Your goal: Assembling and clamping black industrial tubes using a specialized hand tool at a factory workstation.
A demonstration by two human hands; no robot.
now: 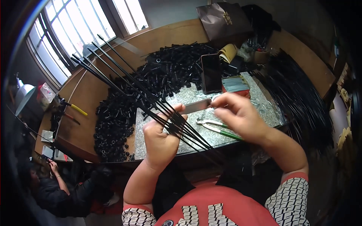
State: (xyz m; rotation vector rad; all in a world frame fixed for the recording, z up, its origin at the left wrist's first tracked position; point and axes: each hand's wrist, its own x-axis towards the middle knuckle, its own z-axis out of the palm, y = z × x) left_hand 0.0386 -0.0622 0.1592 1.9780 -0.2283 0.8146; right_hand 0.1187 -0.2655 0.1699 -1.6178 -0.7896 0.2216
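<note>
My left hand [160, 139] is closed round a bundle of long thin black rods [132, 96], which slant from the upper left down to the right across the table. From its fingertips a flat grey metal strip [197, 107] reaches across to my right hand [243, 118]. The right thumb and forefinger are pinched at the strip's far end, where something small and dark shows; its shape is too small to tell. Below the strip, green-handled pliers [218, 128] lie on the pale speckled board [151, 150], close to my right wrist.
A large heap of small black tubular parts [166, 69] covers the table's left and back. A dark phone [211, 73] stands before a box of pale strips [235, 86]. Black rods [298, 90] pile at right. Yellow-handled pliers [78, 109] lie left; another person [60, 180] sits beyond.
</note>
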